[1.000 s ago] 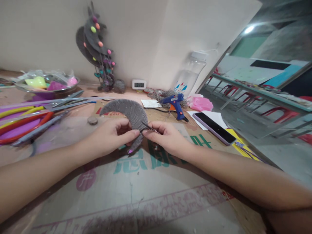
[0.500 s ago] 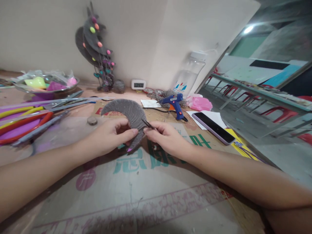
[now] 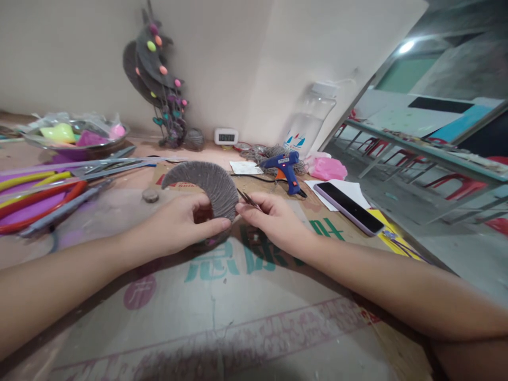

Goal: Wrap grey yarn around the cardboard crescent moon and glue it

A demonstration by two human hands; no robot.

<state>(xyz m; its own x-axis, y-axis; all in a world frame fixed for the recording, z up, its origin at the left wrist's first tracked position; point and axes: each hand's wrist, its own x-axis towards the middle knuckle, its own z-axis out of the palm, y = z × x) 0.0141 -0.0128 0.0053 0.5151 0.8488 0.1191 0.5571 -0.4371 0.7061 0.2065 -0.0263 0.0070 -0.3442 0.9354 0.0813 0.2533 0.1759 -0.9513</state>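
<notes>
A crescent wrapped in grey yarn (image 3: 218, 182) stands above the cardboard, gripped near its lower end by my left hand (image 3: 186, 219). The left thumb lies across its front, and the fingers are behind it. My right hand (image 3: 273, 219) is closed on a slim dark tool with two pointed tips (image 3: 249, 199), like tweezers or small scissors; the exact kind is unclear. Its tips point up and left, just beside the crescent's outer edge. The right thumb and fingertips are at that edge, but whether they pinch a yarn end is too small to tell.
Printed cardboard (image 3: 222, 307) covers the table. Behind my hands are a blue glue gun (image 3: 289, 169), a white timer (image 3: 226, 137) and a water bottle (image 3: 309, 116). A phone (image 3: 349, 208) lies right; pliers (image 3: 43, 203) and a metal bowl (image 3: 75, 148) are left.
The crescent has turned slightly, and its purple-tipped lower end is now mostly hidden by my left thumb. The pointed tool has shifted a little right, off the crescent's face.
</notes>
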